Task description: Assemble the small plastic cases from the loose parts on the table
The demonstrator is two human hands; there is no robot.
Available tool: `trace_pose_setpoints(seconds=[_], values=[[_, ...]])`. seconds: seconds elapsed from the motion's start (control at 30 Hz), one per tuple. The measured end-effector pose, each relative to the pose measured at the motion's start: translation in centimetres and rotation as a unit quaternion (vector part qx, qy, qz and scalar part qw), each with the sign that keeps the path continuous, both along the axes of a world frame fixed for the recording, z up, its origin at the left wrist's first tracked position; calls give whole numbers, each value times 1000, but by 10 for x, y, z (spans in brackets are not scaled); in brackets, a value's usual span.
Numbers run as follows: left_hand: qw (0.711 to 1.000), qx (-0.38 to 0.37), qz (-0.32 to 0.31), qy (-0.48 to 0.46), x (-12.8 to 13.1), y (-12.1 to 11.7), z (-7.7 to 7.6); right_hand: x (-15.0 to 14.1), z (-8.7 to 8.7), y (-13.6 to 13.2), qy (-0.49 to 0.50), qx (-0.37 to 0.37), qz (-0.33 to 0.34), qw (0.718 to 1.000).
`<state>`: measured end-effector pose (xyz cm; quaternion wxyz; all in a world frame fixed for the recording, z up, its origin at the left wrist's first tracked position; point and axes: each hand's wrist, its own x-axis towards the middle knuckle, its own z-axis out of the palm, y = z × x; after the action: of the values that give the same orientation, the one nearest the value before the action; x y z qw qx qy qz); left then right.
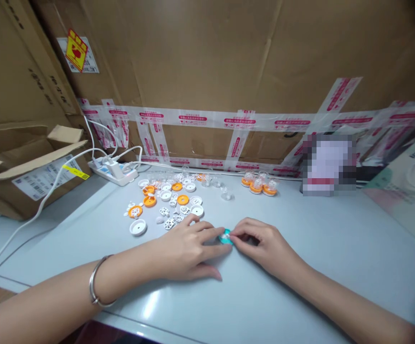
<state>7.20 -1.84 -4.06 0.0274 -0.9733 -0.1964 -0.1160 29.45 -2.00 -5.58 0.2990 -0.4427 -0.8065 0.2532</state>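
Note:
A small teal round base (225, 237) lies flat on the table with a whitish part on top. My left hand (187, 248) reaches over from the left, its index and middle fingers on either side of the base, gripping it; the thumb is stretched apart. With thumb and index finger pinched, my right hand (259, 241) holds a small white piece (228, 236) at the base's right side. The fingertips hide most of that piece, so its exact shape does not show. Loose white slotted parts (169, 223) lie just beyond my left hand.
White round bases (138, 227) and orange round bases (149, 201) are spread at the left back. Several orange pieces with clear domes (256, 186) stand together behind. A power strip (116, 173), an open carton (31, 167), a pixelated object (327, 165) and a tall cardboard wall (200, 62) border the table.

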Motion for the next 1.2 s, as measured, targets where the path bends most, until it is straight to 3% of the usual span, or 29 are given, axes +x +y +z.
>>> trace_pose_setpoints(seconds=[0.17,0.3,0.73,1.2], values=[[1000,-4,0,-4,-1,0,0,5,-2,-4,-99,137,62,984],[1000,-30,8,3,-2,-1,2,6,1,-6,-140,164,95,972],[997,-68,5,-24,-4,4,4,9,-4,0,-13,78,72,994],[997,-65,22,-42,-8,8,6,9,-7,0,-7,84,81,993]])
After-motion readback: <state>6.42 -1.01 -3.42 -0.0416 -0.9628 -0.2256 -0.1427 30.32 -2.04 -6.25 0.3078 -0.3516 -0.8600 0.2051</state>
